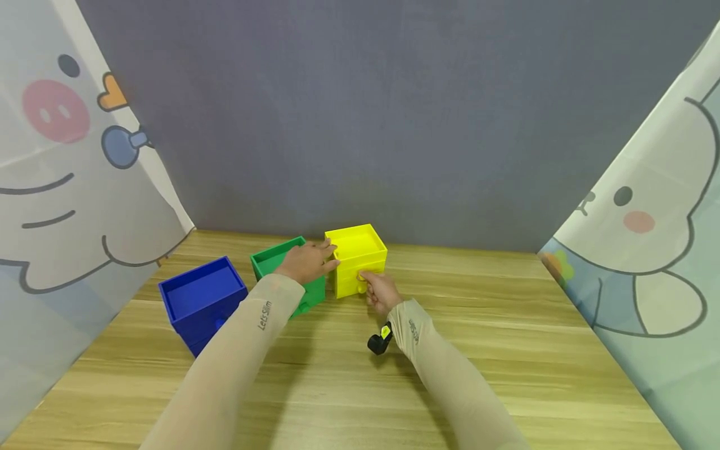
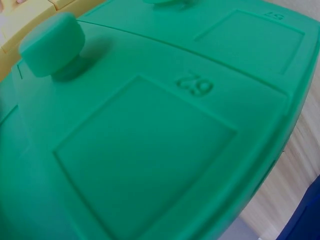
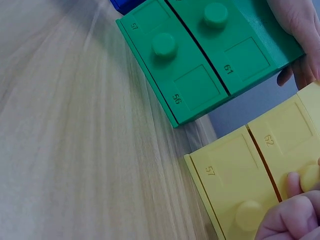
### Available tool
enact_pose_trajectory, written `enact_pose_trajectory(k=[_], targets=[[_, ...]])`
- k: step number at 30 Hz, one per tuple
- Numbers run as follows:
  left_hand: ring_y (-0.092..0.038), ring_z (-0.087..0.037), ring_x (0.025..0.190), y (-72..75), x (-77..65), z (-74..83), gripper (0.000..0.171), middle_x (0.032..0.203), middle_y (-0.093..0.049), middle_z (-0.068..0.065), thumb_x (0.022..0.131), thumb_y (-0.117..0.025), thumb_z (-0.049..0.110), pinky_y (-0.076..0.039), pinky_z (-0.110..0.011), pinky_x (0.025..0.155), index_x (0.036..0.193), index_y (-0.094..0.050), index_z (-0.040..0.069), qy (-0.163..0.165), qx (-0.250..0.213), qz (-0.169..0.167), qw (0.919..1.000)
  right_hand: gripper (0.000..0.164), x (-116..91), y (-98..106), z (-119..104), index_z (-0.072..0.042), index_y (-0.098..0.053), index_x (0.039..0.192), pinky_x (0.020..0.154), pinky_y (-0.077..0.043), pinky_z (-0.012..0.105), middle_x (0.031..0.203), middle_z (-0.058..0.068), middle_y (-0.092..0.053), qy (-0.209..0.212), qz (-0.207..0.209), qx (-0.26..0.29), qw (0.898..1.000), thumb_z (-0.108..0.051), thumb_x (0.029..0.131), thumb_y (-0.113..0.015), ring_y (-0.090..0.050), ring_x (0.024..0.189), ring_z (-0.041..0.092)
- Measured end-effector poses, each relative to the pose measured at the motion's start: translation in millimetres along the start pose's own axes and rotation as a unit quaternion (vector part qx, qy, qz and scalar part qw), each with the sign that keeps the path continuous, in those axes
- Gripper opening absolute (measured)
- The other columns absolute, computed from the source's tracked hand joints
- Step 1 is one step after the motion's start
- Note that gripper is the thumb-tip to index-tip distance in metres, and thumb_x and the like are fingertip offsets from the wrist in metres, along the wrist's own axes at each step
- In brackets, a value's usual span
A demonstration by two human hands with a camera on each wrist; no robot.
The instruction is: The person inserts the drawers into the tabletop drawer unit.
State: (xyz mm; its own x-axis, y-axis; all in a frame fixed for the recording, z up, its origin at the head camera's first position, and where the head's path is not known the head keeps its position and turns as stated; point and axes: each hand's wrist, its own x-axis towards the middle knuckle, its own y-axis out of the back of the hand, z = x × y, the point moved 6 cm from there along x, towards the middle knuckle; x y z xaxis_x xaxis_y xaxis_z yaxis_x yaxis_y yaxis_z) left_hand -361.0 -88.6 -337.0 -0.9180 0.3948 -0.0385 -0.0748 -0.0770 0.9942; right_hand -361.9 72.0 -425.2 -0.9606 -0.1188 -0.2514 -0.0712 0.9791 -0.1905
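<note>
A yellow two-drawer box [image 1: 360,255] with a shallow open top stands near the back wall. My right hand [image 1: 381,291] pinches the upper round knob [image 3: 311,176] on its front, with thumb and index finger; the lower knob [image 3: 249,215] is free. My left hand [image 1: 306,261] reaches over the green two-drawer box [image 1: 315,292], its loosely extended fingers against the yellow box's left side and top edge. In the left wrist view the green front [image 2: 145,160] with its round knob [image 2: 52,45] fills the picture. Both yellow drawers look closed in the right wrist view.
A blue box [image 1: 205,287] of the same kind stands left of the green one. All three are on a wood-grain table [image 1: 495,350]. A grey wall [image 1: 360,125] closes off the back, with cartoon-printed curtains [image 1: 635,225] at both sides. A black wrist camera [image 1: 379,340] hangs below the right wrist.
</note>
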Motion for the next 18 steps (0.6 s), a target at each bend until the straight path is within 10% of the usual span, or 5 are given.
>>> enact_pose_trajectory(k=[11,18], targets=[[-0.038,-0.039,0.133,-1.7,0.6,-0.1,0.056,0.153,-0.03,-0.013,0.103,-0.038,0.042,-0.037,-0.055,0.101,0.148,-0.038,0.008,-0.006,-0.004,0.009,0.9999,0.017,1.4,3.3,1.6,-0.003,-0.065,0.091,0.039,-0.025,0.016,0.047,-0.008,-0.037,0.0,-0.005,-0.018,1.0,-0.018,0.094,-0.059,-0.028,0.038,0.002],[-0.038,-0.041,0.132,-7.6,-0.5,-6.9,0.057,0.153,-0.03,-0.013,0.103,-0.038,0.044,-0.039,-0.054,0.1,0.148,-0.038,0.008,-0.003,-0.001,0.019,0.9998,0.036,0.8,14.5,5.3,0.004,-0.061,0.109,0.041,-0.033,0.015,0.052,-0.004,-0.048,-0.012,-0.062,-0.152,0.986,-0.03,0.097,-0.056,-0.04,0.042,0.002]])
